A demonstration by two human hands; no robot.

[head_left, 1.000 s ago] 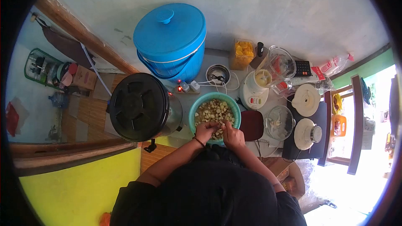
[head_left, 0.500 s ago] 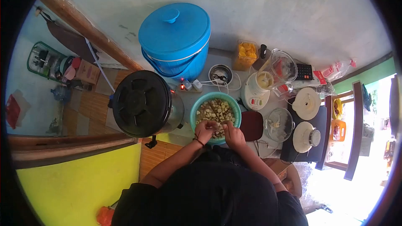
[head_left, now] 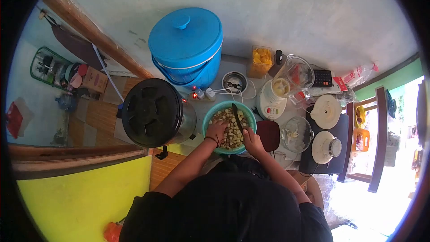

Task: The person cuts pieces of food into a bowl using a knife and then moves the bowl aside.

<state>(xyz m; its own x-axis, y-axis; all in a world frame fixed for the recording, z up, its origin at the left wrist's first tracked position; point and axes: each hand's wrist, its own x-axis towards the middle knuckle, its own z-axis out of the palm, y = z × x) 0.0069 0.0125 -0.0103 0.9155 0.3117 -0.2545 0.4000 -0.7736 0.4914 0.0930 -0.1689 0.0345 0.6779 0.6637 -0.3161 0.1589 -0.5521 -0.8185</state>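
A turquoise plastic basin [head_left: 208, 115] full of small, pale cut pieces [head_left: 234, 135] with brownish bits stands in front of me. My left hand [head_left: 217, 131] is inside it at the left, its fingers apart and reaching down among the pieces; the fingertips are partly hidden. At the basin's right front edge my right hand [head_left: 252, 140] is closed around the handle of a dark-bladed knife [head_left: 236, 117]. The blade points up and away over the pieces.
Left of the basin stands a black-lidded container [head_left: 152, 113], with a blue lidded bucket [head_left: 186, 47] behind. To the right are a blender base [head_left: 271, 103], a dark red lid-like object [head_left: 268, 135], a clear bowl [head_left: 297, 134] and white lids [head_left: 326, 111]. Plugged cords [head_left: 209, 93] run behind.
My hands were together over the basin's front with the knife between them. Now they are apart: the left has moved down into the pieces, the right has shifted slightly with the knife.
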